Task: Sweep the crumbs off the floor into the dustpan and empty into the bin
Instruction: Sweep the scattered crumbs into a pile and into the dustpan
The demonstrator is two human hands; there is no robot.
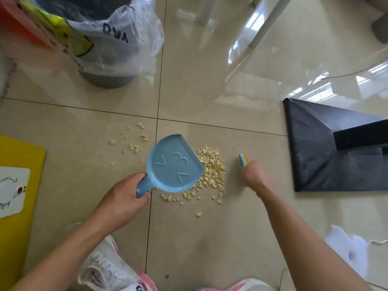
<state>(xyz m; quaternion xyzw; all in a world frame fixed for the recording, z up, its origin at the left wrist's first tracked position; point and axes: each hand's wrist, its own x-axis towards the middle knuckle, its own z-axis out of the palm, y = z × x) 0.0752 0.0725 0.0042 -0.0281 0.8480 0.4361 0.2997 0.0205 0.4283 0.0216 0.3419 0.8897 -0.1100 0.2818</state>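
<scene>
My left hand [123, 198] grips the handle of a small blue dustpan [174, 164], whose open edge faces right against a heap of pale yellow crumbs [214, 169] on the beige tiled floor. My right hand [253, 175] is closed around a little blue brush [243, 159] just right of the heap; most of the brush is hidden by the hand. More crumbs [134, 143] lie scattered left of the pan and some below it [189, 196]. A grey bin [105, 38] lined with a white plastic bag stands at the upper left.
A black stand base [327, 148] lies on the floor to the right. A yellow board [16, 238] with a white item on it is at the left edge. White chair legs [260, 28] rise at the top. My shoes [109, 269] are at the bottom.
</scene>
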